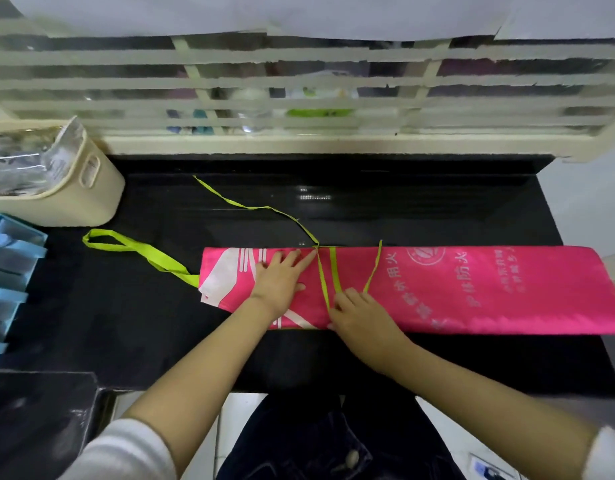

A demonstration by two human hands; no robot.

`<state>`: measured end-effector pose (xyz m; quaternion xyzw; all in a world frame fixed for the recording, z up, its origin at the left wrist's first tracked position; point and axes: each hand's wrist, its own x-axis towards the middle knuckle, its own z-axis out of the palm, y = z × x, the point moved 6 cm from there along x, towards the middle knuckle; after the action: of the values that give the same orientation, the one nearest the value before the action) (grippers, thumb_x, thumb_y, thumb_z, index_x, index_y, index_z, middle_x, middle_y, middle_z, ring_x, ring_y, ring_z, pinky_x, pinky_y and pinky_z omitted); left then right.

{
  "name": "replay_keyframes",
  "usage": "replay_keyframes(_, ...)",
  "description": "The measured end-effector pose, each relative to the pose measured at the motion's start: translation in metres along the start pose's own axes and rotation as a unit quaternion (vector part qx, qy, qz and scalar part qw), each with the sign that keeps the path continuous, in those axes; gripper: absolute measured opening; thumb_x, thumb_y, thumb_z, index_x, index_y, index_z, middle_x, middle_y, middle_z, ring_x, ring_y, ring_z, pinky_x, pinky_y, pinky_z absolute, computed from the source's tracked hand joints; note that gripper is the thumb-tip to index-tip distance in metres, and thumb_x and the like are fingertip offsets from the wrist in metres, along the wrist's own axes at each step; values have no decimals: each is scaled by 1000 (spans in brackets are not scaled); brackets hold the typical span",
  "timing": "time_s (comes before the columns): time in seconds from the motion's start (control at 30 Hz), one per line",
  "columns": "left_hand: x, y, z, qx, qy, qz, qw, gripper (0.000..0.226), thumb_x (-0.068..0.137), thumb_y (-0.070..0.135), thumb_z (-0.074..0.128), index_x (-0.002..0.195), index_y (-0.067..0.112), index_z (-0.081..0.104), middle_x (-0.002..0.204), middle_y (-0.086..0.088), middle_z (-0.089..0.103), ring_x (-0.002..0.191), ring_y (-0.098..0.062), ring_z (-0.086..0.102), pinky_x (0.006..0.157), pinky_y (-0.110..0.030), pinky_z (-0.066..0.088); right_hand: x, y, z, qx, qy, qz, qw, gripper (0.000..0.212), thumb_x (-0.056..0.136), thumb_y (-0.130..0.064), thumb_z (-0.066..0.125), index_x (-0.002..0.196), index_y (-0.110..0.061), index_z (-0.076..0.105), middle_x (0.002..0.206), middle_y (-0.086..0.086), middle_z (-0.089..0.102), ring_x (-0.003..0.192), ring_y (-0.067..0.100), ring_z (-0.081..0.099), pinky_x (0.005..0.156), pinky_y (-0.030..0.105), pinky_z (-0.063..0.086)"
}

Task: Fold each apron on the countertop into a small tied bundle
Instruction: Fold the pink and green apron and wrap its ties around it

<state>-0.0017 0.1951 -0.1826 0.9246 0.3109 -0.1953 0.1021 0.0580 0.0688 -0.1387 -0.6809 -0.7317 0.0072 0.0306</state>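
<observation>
The left grip (280, 277), spread flat, pins the folded apron (472, 289) to the table (160, 323) so the right grip (361, 313), pinching the green ties (335, 271), can likely draw them taut

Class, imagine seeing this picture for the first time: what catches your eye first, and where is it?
A bright pink apron, folded into a long strip, lies across the black countertop. The left hand presses flat on it while the right hand pinches its lime-green ties at the middle.
</observation>
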Motion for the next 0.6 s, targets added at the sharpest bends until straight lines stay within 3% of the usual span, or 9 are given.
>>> replay_keyframes(0.13,2,4,-4,-3,2,-4,1000,51,103,28,30,151,30,12,156,0,15,140,-26,18,110,-51,25,-19,-27,29,39,-106,-54,992,26,76,-40,73,60,-22,62,54,-5,59,48,11,59,46,19,40)
replay_keyframes(0.2,1,6,-7,-60,16,-21,998,46,103,35,24,149,29,21,156,1,19,141,-26,17,112,-53,21,-29,-38,37,50,-213,-60,974,23,92,-34,58,83,-14,65,76,4,68,68,20,67,55,26,43)
replay_keyframes(0.27,1,8,-6,-110,13,-40,993,50,100,46,27,147,27,27,156,1,20,142,-26,15,113,-54,17,-39,-46,47,15,-277,-106,955,33,103,-28,35,109,-4,57,107,17,63,97,33,60,73,38,42)
replay_keyframes(0.33,0,9,-4,-105,1,-44,993,60,95,52,39,147,25,25,157,0,16,144,-27,11,113,-56,15,-42,-48,37,31,-291,-127,948,35,102,-32,38,105,-5,61,103,15,65,94,33,60,68,36,39)
replay_keyframes(0.4,-2,10,0,-100,-8,-46,994,68,92,48,48,148,22,20,158,0,11,145,-27,6,114,-57,12,-43,-44,31,55,-241,-116,962,29,87,-43,61,73,-19,68,69,-1,66,62,18,63,50,24,31)
replay_keyframes(0.47,-4,12,2,-117,-12,-52,992,70,91,43,52,147,18,19,159,0,7,146,-27,1,114,-57,8,-37,-28,20,64,-105,-82,989,26,80,-40,67,61,-24,63,57,-6,58,49,12,57,41,20,32)
replay_keyframes(0.53,-5,13,2,-132,-16,-60,989,71,91,40,54,146,15,18,159,-1,5,146,-27,-2,114,-58,7,-31,-6,12,82,-25,-21,996,23,87,-30,48,76,-18,64,75,1,63,67,19,63,55,27,49)
replay_keyframes(0.6,-5,14,1,-144,-17,-68,987,71,90,38,56,145,13,19,159,-2,6,146,-28,-2,114,-59,6,-27,25,13,58,-44,61,995,30,86,-31,47,98,-13,69,102,10,68,95,31,66,80,43,55)
